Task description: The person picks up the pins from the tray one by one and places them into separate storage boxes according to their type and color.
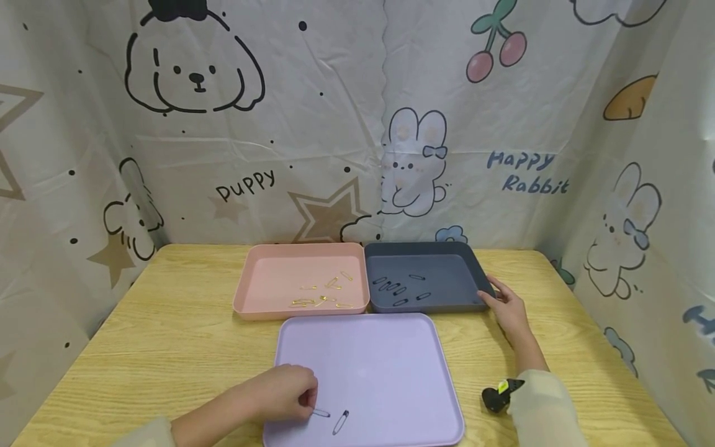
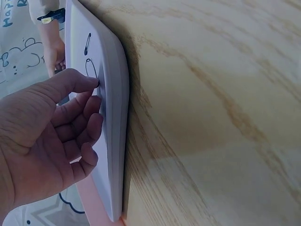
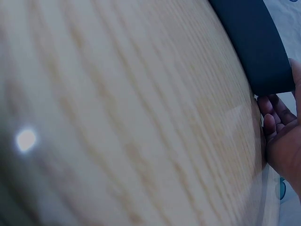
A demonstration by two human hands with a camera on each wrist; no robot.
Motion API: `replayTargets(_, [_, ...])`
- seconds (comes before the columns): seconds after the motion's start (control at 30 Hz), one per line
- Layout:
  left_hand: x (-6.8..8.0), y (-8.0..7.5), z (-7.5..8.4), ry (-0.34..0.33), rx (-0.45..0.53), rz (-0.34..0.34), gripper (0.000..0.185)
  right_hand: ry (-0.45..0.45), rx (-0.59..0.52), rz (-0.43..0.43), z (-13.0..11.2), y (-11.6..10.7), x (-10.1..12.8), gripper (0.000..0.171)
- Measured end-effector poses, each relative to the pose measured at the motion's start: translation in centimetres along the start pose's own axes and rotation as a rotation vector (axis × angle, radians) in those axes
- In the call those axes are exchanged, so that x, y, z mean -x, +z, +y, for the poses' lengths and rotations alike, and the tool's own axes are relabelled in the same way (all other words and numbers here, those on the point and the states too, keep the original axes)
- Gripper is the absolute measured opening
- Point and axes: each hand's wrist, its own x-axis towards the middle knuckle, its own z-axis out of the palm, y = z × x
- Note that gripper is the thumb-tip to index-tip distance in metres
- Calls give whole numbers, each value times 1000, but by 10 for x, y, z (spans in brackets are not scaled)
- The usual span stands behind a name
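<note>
My left hand (image 1: 285, 392) is over the left part of the lilac tray (image 1: 371, 360), its thumb and forefinger pinching one end of a safety pin (image 1: 321, 413). In the left wrist view the pin (image 2: 91, 68) sticks out past the fingertips. Just right of it another dark safety pin (image 1: 341, 422) lies on the tray. My right hand (image 1: 509, 313) grips the right edge of the dark blue tray (image 1: 447, 264), thumb at the rim and fingers on the outer side. Several black safety pins (image 1: 399, 290) lie in that tray.
A pink tray (image 1: 274, 273) with several gold safety pins (image 1: 304, 302) stands left of the dark blue one, touching it. Both sit behind the lilac tray on the wooden table (image 1: 167, 335). A printed curtain (image 1: 335, 124) surrounds the table. A black wrist device (image 1: 497, 397) is on the right sleeve.
</note>
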Motion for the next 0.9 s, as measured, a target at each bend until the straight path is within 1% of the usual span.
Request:
replayTargets(0.2, [-4, -2, -3, 3, 20, 14, 14, 4, 1, 1, 0, -1, 0, 65])
replayTargets(0.3, [-10, -9, -5, 15, 31, 28, 13, 5, 6, 3, 0, -1, 0, 65])
replayTargets(0.4, [-20, -19, -6, 18, 44, 40, 12, 3, 5, 6, 1, -2, -1, 65])
replayTargets(0.53, [-37, -35, -6, 22, 38, 65, 10, -1, 1, 8, 2, -1, -2, 66])
replayTargets(0.67, [-58, -53, -4, 26, 29, 93, 8, -3, -3, 5, 2, -1, -1, 66])
replayTargets(0.9, [-100, -79, -7, -23, 24, 149, 6, -2, -10, 3, 0, 0, 0, 65])
